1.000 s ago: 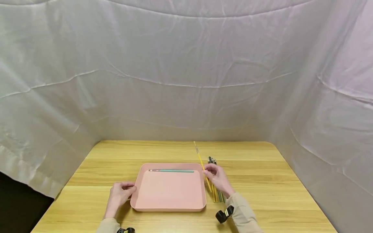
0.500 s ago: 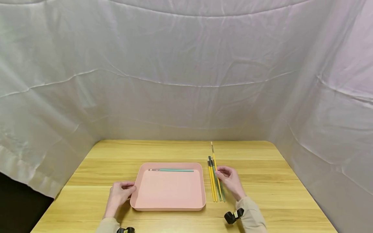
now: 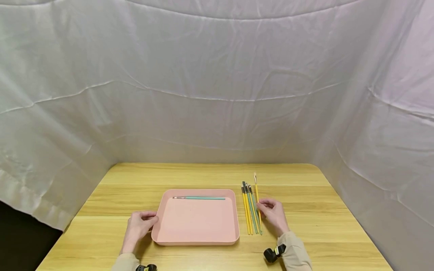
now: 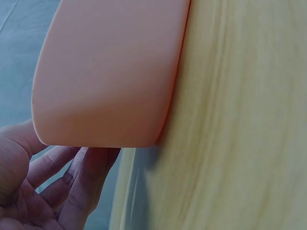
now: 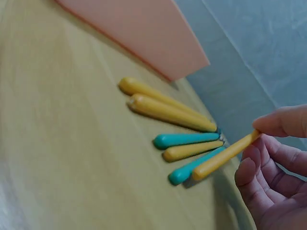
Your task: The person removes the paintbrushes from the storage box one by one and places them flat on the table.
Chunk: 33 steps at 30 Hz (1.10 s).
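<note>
A pink rectangular tray (image 3: 194, 222) lies on the table, with a teal-handled paintbrush (image 3: 205, 198) lying across its back part. My left hand (image 3: 137, 227) holds the tray's left side, its thumb at the rim and fingers against the outer wall; part of the fingers is hidden behind the tray in the left wrist view. Right of the tray, my right hand (image 3: 272, 214) pinches a yellow paintbrush (image 5: 225, 155) between thumb and fingers, bristles pointing away. Its handle end overlaps a teal handle (image 5: 194, 168) at the right end of a row of yellow and teal paintbrushes (image 3: 248, 210).
The wooden table (image 3: 315, 226) has rounded back corners. Pale grey cloth (image 3: 217, 124) hangs behind it and along both sides. A dark gap (image 3: 27, 233) shows beyond the left edge. Each wrist carries a small black camera (image 3: 274, 254).
My right hand has carried the yellow paintbrush rightward from the tray's edge, across the row to its right end, and turned it more upright in the view. The left hand and tray have stayed put.
</note>
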Available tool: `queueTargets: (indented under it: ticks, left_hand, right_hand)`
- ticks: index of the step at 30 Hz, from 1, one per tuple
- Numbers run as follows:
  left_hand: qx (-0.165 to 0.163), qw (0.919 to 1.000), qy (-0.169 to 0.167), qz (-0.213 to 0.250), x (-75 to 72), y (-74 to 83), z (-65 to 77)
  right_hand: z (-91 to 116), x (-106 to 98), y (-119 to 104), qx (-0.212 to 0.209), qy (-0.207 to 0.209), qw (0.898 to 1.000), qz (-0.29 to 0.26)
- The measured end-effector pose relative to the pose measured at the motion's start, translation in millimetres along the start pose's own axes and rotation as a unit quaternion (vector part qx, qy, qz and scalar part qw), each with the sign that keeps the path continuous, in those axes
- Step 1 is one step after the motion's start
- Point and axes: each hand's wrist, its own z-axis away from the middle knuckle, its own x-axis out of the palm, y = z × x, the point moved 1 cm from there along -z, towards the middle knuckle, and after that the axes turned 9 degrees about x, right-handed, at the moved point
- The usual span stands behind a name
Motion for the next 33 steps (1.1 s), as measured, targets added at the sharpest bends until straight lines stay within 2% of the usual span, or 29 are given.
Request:
queueTargets:
  ticks: [9, 22, 26, 33]
  left_hand:
    - [0.001, 1.0, -0.001, 0.002, -0.1, 0.5, 0.3]
    - [0.007, 1.0, -0.002, -0.001, -1.8, -2.6, -0.9]
    - [0.018, 0.9998, 0.002, -0.004, -2.2, -3.2, -1.3]
    - [0.004, 1.0, -0.002, -0.004, -2.1, 0.1, 0.3]
  right_hand:
    - [-8, -2, 10, -0.019, 0.033, 0.997, 0.062]
    - [-11, -1, 13, -0.038, 0.046, 0.989, 0.136]
    - [-10, 0, 12, -0.036, 0.045, 0.988, 0.14]
    - [-10, 0, 10, -0.028, 0.044, 0.99, 0.133]
